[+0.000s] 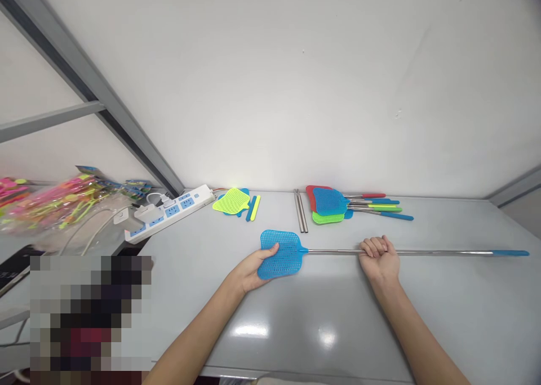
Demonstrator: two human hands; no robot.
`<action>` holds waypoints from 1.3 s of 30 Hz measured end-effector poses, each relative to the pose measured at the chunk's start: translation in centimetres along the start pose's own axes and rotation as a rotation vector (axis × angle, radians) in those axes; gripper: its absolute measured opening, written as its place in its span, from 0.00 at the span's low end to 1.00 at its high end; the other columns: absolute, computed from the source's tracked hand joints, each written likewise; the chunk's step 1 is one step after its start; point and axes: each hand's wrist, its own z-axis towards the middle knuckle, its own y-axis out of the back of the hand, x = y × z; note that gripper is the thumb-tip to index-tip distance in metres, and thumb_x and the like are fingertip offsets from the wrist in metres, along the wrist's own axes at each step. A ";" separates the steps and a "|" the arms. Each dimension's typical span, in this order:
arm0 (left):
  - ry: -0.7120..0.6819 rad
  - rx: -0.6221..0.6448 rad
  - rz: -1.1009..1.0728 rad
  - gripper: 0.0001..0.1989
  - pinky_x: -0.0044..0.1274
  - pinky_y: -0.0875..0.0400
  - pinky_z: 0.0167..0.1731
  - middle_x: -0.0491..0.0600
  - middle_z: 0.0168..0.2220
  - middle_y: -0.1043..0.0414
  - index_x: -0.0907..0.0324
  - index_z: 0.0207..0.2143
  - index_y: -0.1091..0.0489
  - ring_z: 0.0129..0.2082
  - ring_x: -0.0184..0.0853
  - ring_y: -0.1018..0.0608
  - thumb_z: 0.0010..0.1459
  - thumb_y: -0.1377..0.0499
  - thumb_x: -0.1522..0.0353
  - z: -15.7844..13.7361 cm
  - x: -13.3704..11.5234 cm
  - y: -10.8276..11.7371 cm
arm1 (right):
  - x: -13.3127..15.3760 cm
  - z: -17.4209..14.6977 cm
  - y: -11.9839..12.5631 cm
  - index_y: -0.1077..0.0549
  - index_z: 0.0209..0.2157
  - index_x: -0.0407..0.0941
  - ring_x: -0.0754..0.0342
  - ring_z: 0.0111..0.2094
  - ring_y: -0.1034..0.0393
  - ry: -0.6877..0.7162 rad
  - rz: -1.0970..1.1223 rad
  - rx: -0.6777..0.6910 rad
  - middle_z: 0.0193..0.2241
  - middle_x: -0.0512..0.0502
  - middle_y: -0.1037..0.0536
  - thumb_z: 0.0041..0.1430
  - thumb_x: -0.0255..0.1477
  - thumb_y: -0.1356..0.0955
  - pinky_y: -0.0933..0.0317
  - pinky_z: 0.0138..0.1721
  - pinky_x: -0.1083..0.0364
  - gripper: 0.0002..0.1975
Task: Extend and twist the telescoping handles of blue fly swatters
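A blue fly swatter [287, 255] with a long, extended metal rod lies level across the front of the table. My left hand [252, 269] grips the left edge of its mesh head, thumb on top and fingers beneath. Further right, my right hand [380, 261] is closed around the middle of the rod. The blue handle [510, 253] points off to the right, past my right hand. Behind the rod lies a stack of red, blue and green fly swatters [332, 202] with shortened rods and coloured handles.
Two loose metal rods [301, 211] lie left of the stack. Further left are a yellow-green swatter head [231, 201] over a blue one, plus blue and yellow handles [253, 208]. A power strip [171, 215] with plugs and bagged colourful items [59, 199] occupy the left side. A wall rises behind.
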 end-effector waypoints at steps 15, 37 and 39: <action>-0.016 0.015 -0.015 0.20 0.34 0.44 0.49 0.59 0.43 0.32 0.70 0.47 0.39 0.43 0.43 0.30 0.52 0.46 0.69 0.0 -0.2 0.1 | -0.3 -0.1 0.0 0.53 0.16 0.44 0.63 0.11 0.59 -0.004 -0.044 0.001 0.11 0.59 0.57 0.53 0.24 0.43 0.55 0.12 0.62 0.15; -0.040 0.006 0.006 0.21 0.36 0.45 0.49 0.60 0.44 0.33 0.70 0.48 0.40 0.45 0.44 0.31 0.51 0.46 0.69 -0.1 -0.2 0.0 | -0.2 -0.2 0.0 0.53 0.16 0.44 0.64 0.11 0.57 -0.007 -0.112 0.026 0.11 0.59 0.56 0.52 0.24 0.41 0.53 0.12 0.63 0.16; -0.040 0.012 0.009 0.21 0.35 0.44 0.49 0.60 0.44 0.33 0.70 0.47 0.39 0.45 0.44 0.32 0.52 0.46 0.69 -0.1 -0.2 0.0 | -0.2 -0.2 0.0 0.53 0.15 0.44 0.64 0.11 0.57 0.000 -0.129 0.039 0.10 0.59 0.56 0.51 0.24 0.41 0.52 0.12 0.63 0.16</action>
